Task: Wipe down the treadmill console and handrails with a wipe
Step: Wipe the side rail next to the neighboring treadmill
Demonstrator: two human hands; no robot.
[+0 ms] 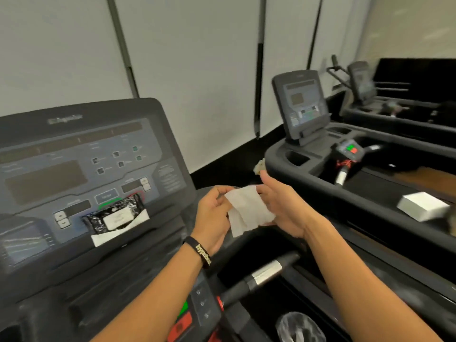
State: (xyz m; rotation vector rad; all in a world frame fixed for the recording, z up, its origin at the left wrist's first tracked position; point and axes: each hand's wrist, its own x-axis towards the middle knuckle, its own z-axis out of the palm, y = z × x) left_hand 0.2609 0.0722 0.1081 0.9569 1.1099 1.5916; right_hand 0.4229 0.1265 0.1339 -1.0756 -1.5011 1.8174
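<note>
You hold the wipe (248,209) between both hands at the middle of the view, a thin white sheet, soft and creased, partly unfolded and hanging limp at its lower edge. Your left hand (214,213) pinches its left edge with curled fingers, and your right hand (283,208) cradles the right side, fingers bent around it and thumb up. The console (81,169) lies toward 9 o'clock from the wipe, a broad, tilted slab of hard dark plastic with a smooth printed panel and small raised buttons. Its long axis runs from 9 o'clock to 3 o'clock, and your left hand is the nearer of the 2, just beside its right edge. A glossy black pack of wipes (114,215) leans on the console's ledge, crinkled film with a white label, and a white sheet sticks out beneath it. The handrail (259,275) sits at 6 o'clock from the wipe, a round dark bar with a shiny metal sensor band, running from 8 o'clock up toward 2 o'clock, below your right forearm. At 2 o'clock stands a neighbouring treadmill (303,107), with a white box (422,206) resting on it.
</note>
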